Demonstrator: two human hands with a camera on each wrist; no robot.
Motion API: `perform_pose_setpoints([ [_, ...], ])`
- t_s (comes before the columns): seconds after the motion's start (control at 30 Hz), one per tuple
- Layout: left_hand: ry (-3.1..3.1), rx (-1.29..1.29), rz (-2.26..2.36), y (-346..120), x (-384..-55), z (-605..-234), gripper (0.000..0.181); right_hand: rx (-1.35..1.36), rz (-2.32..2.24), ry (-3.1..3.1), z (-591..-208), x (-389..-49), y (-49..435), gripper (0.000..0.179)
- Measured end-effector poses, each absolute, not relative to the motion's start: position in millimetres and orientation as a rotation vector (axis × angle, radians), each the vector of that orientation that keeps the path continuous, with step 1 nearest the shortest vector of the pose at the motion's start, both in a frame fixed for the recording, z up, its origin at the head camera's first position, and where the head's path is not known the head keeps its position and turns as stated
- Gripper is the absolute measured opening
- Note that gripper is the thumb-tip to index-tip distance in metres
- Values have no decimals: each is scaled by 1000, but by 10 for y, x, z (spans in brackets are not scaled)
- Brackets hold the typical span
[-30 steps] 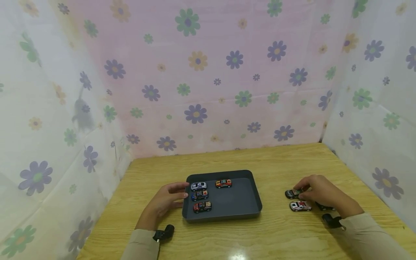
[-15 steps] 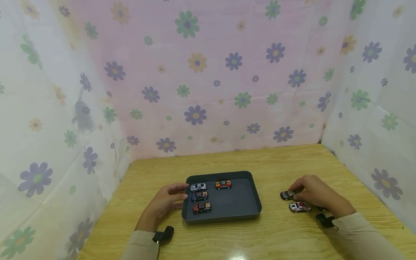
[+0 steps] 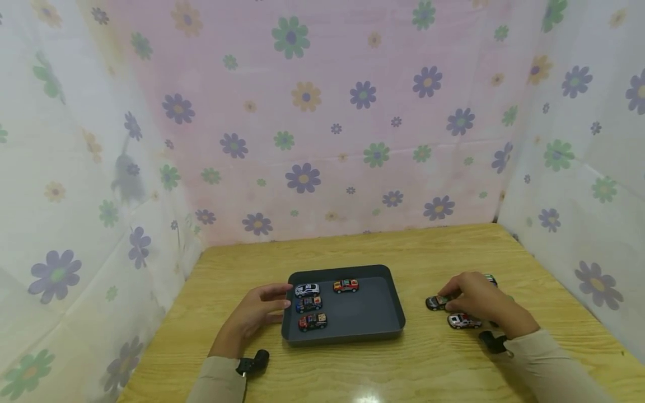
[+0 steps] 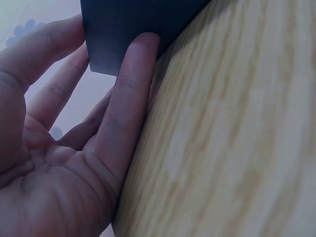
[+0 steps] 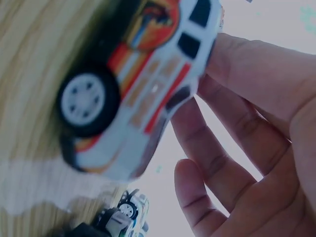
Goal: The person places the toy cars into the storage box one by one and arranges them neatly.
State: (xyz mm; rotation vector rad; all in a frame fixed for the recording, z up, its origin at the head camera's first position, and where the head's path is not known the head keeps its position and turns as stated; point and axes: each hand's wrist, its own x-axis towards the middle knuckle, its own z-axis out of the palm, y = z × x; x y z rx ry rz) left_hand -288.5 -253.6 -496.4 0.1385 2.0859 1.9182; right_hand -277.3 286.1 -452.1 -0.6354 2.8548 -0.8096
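Note:
My left hand (image 3: 258, 310) stands at the left side of the dark grey tray (image 3: 363, 337), with fairly straight fingers touching its outer wall (image 4: 126, 29). My right hand (image 3: 478, 295) pinches a black toy car (image 3: 434, 303) at its rear end, low over the table to the right of the tray. Just in front of that hand sits a white and red toy car (image 3: 463, 321). In the right wrist view this white and red car (image 5: 148, 94) fills the foreground and hides the black one. Four-wheeled toys in the tray include a white car (image 3: 307, 290) and a blue one (image 3: 309, 304).
A red and black toy car (image 3: 313, 322) and an orange and red one (image 3: 345, 286) are in the tray too. Behind my right hand a green and white toy car (image 3: 491, 279) shows partly. The wooden table (image 3: 322, 369) meets flowered cloth (image 3: 332, 151) at the back and sides.
My right hand has slid left with the black toy car, toward the tray. The green and white car behind it has come into sight. My left hand stays at the tray.

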Motion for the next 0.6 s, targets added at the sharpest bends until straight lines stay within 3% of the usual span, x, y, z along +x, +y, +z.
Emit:
perform_pose_setpoints([
  [0.33, 2079, 117, 1923, -2537, -2910, -4984, 60, -644, -835, 2837, -4510, -2780, 2781, 25],
  [0.6, 2063, 132, 1932, -2541, -2909, -4974, 61, -851, -771, 2981, -4231, -2775, 2601, 24],
])
